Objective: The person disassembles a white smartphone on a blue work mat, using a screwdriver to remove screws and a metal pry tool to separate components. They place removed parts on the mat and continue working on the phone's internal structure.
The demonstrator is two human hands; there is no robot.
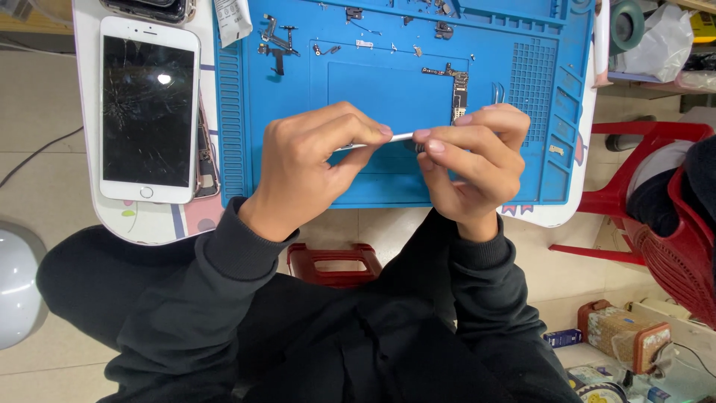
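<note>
the left hand [302, 168] is pinching a thin silver tool [388, 139] lying crosswise, its tip reaching the small dark part [420, 147] gripped by the right hand [470, 160], both grips closed tight; they are hovering just above the blue mat [388, 97] on the white counter [149, 220]; a cracked white phone [149, 110] is lying left, red chairs [656, 201] right.

**One head camera, looking straight down**

The single view sits on the person's head and faces steeply down over their lap, close above the left hand [298, 168] and right hand [470, 160]. The blue mat [373, 82] on the white table [149, 220] fills the top; floor and red chairs [656, 194] edge the frame.
</note>
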